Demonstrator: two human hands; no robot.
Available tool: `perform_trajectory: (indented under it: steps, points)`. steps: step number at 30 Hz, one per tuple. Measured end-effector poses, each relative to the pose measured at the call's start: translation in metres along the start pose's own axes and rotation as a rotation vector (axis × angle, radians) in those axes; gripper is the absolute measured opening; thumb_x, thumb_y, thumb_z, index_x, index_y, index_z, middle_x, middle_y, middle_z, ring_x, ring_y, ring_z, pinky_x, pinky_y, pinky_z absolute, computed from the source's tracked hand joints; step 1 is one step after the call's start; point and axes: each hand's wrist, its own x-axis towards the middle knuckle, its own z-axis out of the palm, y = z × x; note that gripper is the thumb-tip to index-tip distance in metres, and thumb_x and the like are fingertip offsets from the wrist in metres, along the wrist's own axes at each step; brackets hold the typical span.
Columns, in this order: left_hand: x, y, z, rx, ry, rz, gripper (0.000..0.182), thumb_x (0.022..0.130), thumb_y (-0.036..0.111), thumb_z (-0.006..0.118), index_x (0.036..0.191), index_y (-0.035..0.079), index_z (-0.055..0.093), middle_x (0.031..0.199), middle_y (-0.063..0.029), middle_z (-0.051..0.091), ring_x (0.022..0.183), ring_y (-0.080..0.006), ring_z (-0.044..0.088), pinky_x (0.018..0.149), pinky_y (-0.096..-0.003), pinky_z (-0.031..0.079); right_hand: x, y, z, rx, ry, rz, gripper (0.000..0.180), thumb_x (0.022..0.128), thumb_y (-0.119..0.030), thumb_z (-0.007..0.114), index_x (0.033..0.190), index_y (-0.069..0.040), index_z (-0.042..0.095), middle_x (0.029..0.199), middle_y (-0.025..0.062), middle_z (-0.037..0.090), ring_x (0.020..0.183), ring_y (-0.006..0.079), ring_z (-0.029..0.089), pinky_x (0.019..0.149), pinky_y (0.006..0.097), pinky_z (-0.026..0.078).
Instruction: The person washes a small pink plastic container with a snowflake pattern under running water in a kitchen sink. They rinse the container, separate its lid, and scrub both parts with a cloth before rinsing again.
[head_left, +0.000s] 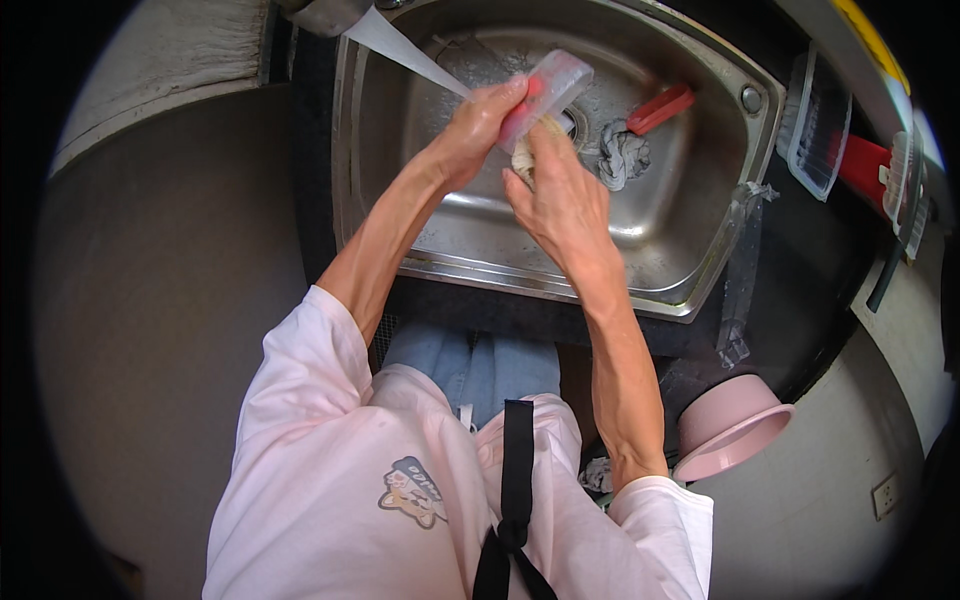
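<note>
Over the steel sink (480, 281), my left hand (480, 127) grips a translucent plastic container (559, 79), tilted, with a pinkish red tint showing at its near end. Water (409, 56) streams from the faucet (326, 15) onto my left hand. My right hand (562, 191) holds a pale yellowish cloth or sponge (523, 159) against the container's underside; my fingers hide much of it. To the right in the basin lie a crumpled grey-white rag (622, 154) and a red plastic piece (660, 109), which touch or nearly touch. The drain (577, 127) is partly covered.
Clear plastic containers (817, 127) and a red object (862, 169) stand along the counter's right side. A clear plastic strip (741, 270) hangs over the sink's right rim. A pink basin (731, 427) sits tilted at the lower right, near a wall socket (886, 495).
</note>
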Motion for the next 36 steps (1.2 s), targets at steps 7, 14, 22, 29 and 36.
perform_trajectory:
  steps: [7,14,22,29,36]
  points:
    - [-0.009,-0.008,-0.015,0.021,0.106,-0.023,0.050,0.106,0.047,0.051,0.125,0.003,0.066,0.110,-0.0055,0.065,0.103,-0.0150,0.058,0.094,-0.0340,0.047,0.017,0.012,0.048,0.425,0.004,-0.122,0.040,0.088,-0.013,0.074,0.125,-0.002,0.065,0.124,0.0254,0.063,0.092,0.0447,0.069,0.080,0.0520,0.053]
    - [-0.021,0.020,-0.027,0.187,0.024,-0.185,0.050,0.105,0.052,0.051,0.128,0.009,0.063,0.113,-0.0023,0.065,0.103,-0.0123,0.059,0.091,-0.0339,0.048,0.005,0.023,0.032,1.046,-0.343,0.410,0.025,0.100,-0.025,0.071,0.114,-0.004,0.074,0.102,-0.0028,0.068,0.092,0.0040,0.056,0.081,0.0241,0.045]
    - [-0.036,0.027,-0.008,-0.003,-0.033,-0.231,0.063,0.098,0.064,0.059,0.124,0.008,0.064,0.119,-0.0096,0.068,0.114,-0.0235,0.063,0.102,-0.0468,0.047,-0.008,0.029,0.022,1.731,-0.183,0.377,0.049,0.102,-0.039,0.065,0.132,-0.001,0.064,0.104,0.0007,0.064,0.090,0.0102,0.053,0.083,0.0304,0.049]
    - [-0.049,0.020,-0.003,-0.355,-0.065,0.031,0.047,0.102,0.048,0.064,0.127,0.007,0.059,0.121,-0.0091,0.068,0.117,-0.0222,0.064,0.103,-0.0448,0.049,-0.018,0.035,0.006,1.770,-0.114,0.375,0.050,0.103,-0.042,0.062,0.134,-0.002,0.063,0.119,0.0071,0.067,0.107,0.0189,0.060,0.097,0.0389,0.049]
    - [-0.067,0.024,-0.001,-0.125,-0.118,0.214,0.055,0.095,0.035,0.077,0.135,0.004,0.053,0.125,-0.0093,0.066,0.121,-0.0212,0.062,0.108,-0.0437,0.051,-0.021,0.026,-0.012,1.703,-0.001,0.464,0.055,0.101,-0.045,0.065,0.130,0.002,0.062,0.113,0.0067,0.068,0.103,0.0122,0.060,0.091,0.0337,0.049]
